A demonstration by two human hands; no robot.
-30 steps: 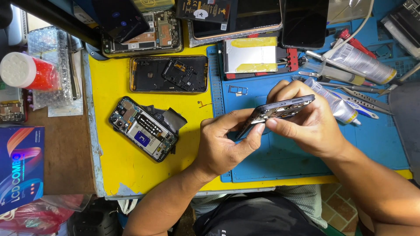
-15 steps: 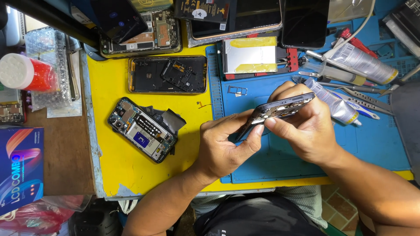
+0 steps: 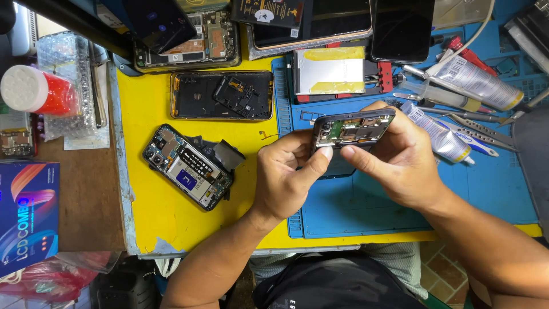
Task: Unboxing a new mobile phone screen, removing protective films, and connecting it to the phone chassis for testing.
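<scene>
left hand (image 3: 286,177), right hand (image 3: 394,160) pinching phone frame (image 3: 351,129); blue box (image 3: 26,214) far left.

Opened phone frame (image 3: 353,128): dull grey metal rim, matt dark plastic inside. Beneath it, blue mat (image 3: 372,200): matt rubber, ribbed edge. Left of mat, yellow tabletop (image 3: 143,189): painted, chipped, scuffed. Above frame, foil-faced panel (image 3: 330,71): shiny metal, yellow tape strips. Right of frame, glue tube (image 3: 437,131): glossy, crinkled.

Yellow table top (image 3: 148,217), blue mat (image 3: 366,206), red cup (image 3: 54,97), possibly white-lidded.
</scene>
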